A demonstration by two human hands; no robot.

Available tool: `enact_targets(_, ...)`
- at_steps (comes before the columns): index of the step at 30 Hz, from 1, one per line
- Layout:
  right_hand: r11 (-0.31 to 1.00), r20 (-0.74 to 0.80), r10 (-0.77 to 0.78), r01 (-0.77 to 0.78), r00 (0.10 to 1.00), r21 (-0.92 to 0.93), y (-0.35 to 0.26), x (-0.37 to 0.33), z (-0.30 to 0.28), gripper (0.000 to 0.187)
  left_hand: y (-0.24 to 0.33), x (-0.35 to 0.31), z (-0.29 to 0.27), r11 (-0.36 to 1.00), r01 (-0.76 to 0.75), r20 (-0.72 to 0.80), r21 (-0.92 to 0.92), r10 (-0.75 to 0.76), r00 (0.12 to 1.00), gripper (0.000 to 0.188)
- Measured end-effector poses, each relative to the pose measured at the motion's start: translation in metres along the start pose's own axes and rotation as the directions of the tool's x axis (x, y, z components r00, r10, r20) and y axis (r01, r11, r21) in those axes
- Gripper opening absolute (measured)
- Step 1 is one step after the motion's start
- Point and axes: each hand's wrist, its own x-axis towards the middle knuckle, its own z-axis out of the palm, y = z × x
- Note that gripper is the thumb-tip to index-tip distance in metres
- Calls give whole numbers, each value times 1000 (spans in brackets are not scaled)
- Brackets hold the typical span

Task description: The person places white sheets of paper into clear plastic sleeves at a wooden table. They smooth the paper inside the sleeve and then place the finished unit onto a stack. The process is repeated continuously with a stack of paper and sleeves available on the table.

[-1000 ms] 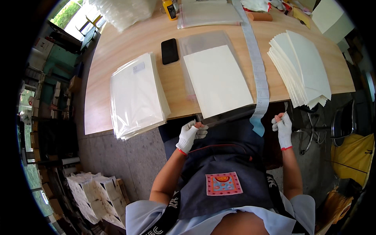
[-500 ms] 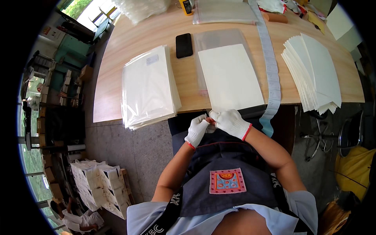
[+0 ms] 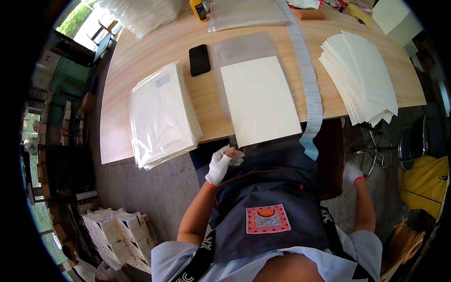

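White sheet (image 3: 263, 101) beyond left hand (image 3: 221, 164); right hand (image 3: 353, 174) farther off; hands apart, grip unclear.

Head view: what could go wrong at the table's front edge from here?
The white sheet juts past the front edge of the table, so the left hand close by might nudge it askew. The label strip dangles over that edge and could snag on the apron. The fanned stack also overhangs, so a bump might spill it.

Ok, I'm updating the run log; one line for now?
left hand: near paper; right hand: blurred, away from paper; paper: overlaps plastic bag; phone: left of plastic bag
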Motion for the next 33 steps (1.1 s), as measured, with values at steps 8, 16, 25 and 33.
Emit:
enact_targets(8, 746, -814, -195, 621, 547, 239, -178, -47, -164, 24, -24, 3, -8, 86, -430, 178, 899, 825, 537, 27)
enact_targets(16, 661, -850, -313, 740, 423, 125, -227, -7, -172, 23, -17, 13, -9, 419, -472, 73, 776, 684, 726, 24)
enact_targets(25, 609, -665, 248, 420, 705, 673, -245, -6, -161, 19, -38, 26, 21, 885, -342, -522, -315, 139, 841, 12)
enact_targets(33, 451, -443, 177, 328, 879, 830, -161, 63, -71, 26, -89, 34, 47, 434, 154, -51, -888, -425, 904, 16)
